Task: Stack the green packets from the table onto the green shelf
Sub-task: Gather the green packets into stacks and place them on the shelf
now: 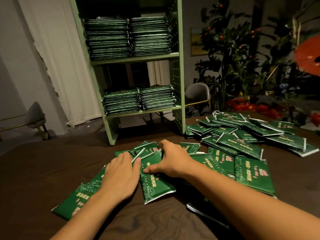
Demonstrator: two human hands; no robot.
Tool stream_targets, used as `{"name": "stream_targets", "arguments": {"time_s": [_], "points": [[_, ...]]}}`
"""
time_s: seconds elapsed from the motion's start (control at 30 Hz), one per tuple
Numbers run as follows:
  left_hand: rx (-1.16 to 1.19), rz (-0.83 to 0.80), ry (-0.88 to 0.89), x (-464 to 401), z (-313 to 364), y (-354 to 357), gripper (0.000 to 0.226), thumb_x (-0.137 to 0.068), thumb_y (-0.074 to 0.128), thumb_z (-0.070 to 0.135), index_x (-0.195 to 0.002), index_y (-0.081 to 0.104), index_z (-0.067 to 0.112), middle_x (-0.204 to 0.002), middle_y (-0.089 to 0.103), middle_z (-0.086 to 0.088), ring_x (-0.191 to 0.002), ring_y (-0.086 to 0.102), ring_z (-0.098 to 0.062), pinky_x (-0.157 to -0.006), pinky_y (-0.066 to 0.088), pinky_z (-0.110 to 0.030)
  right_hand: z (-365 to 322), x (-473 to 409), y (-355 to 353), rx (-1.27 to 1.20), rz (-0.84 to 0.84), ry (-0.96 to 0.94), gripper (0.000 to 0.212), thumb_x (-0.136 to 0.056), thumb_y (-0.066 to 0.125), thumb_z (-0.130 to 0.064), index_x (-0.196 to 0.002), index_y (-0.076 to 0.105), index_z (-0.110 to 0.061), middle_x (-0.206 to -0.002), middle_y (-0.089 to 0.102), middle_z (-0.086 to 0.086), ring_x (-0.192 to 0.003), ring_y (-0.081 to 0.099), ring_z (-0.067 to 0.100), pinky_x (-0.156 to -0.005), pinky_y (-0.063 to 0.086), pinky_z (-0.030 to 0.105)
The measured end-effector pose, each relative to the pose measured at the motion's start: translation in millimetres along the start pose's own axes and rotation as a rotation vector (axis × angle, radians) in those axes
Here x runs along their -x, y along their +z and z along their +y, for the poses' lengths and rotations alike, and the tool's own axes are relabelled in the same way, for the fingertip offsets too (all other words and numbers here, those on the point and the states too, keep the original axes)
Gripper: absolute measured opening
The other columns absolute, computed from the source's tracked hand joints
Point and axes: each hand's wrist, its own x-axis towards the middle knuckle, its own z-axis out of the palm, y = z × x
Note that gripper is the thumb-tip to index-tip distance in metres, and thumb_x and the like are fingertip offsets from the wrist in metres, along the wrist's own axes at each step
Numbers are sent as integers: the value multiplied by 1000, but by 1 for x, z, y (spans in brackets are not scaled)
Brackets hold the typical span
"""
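Several green packets lie loose on the dark wooden table right in front of me. My left hand lies flat on top of them with fingers spread. Beside it, my right hand curls its fingers over the far edge of the same small pile, thumb pressed on a packet. The green shelf stands at the table's far edge. It carries two tall packet stacks on the upper board and two shorter stacks on the lower board.
A larger heap of green packets spreads over the table's right side. Grey chairs stand at the left and behind the shelf. Dark plants with red fruit and a red parasol fill the right background.
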Motion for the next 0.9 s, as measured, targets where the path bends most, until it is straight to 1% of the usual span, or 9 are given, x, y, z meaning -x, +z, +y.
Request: {"name": "stream_targets", "arguments": {"time_s": [0.1, 0.17, 0.33, 0.43, 0.6, 0.73, 0.8, 0.87, 0.9], "points": [[125, 47, 19, 0, -6, 2, 23, -106, 34, 38, -91, 41, 22, -97, 53, 2, -97, 52, -23, -81, 37, -37, 6, -3, 6, -109, 28, 1, 106, -54, 89, -64, -141, 44, -23, -134, 61, -1, -124, 55, 23, -105, 46, 43], [145, 71, 29, -1, -9, 2, 19, -106, 36, 31, -89, 38, 24, -94, 52, 5, -93, 51, -21, -78, 37, -37, 10, -4, 10, -134, 41, -30, 104, -56, 88, -63, -142, 42, -28, -134, 61, -2, -123, 56, 22, -103, 48, 42], [176, 114, 5, -8, -14, 4, 16, -106, 40, 23, -90, 40, 25, -91, 55, 5, -90, 52, -21, -74, 40, -39, 12, -4, 9, -227, 54, -124, 77, -71, 87, -46, -132, 43, -35, -122, 65, -6, -110, 61, 16, -97, 52, 41], [181, 107, 16, -8, -14, 3, 19, -105, 43, 21, -87, 40, 26, -89, 53, 7, -88, 51, -19, -72, 36, -35, 15, -4, 5, -296, 81, -138, 70, -76, 86, -38, -132, 45, -33, -116, 66, -8, -100, 66, 11, -93, 55, 38], [157, 82, 65, -3, -17, 1, 23, -105, 41, 17, -84, 37, 27, -88, 51, 7, -89, 49, -20, -76, 42, -39, 19, -2, 4, -413, 120, -130, 49, -87, 75, -37, -128, 49, -32, -114, 66, -8, -102, 65, 12, -92, 56, 41], [121, 47, 98, 1, -19, -1, 27, -105, 38, 15, -82, 33, 27, -88, 47, 7, -88, 45, -20, -80, 43, -41, 17, -1, 3, -519, 146, -122, 38, -91, 72, -27, -125, 55, -26, -109, 68, -7, -98, 67, 11, -90, 57, 41], [114, 54, 97, 3, -20, -4, 23, -105, 38, 15, -84, 36, 25, -89, 47, 6, -88, 45, -20, -80, 43, -41, 14, 0, -1, -566, 206, -118, 38, -89, 75, -21, -123, 57, -23, -108, 68, -4, -98, 67, 10, -87, 58, 32], [106, 47, 99, 1, -21, -2, 21, -105, 38, 16, -86, 38, 24, -91, 47, 6, -89, 45, -20, -81, 43, -40, 14, 2, -10, -679, 305, -124, 37, -87, 77, -15, -119, 59, -22, -106, 70, -1, -95, 69, 10, -73, 55, 18], [104, 43, 101, 1, -21, -2, 20, -105, 39, 17, -87, 38, 24, -92, 47, 6, -91, 45, -20, -82, 43, -40, 13, 4, -16, -770, 349, -137, 37, -86, 77, -12, -117, 61, -21, -104, 71, -1, -93, 70, 11, -69, 55, 16]]}}
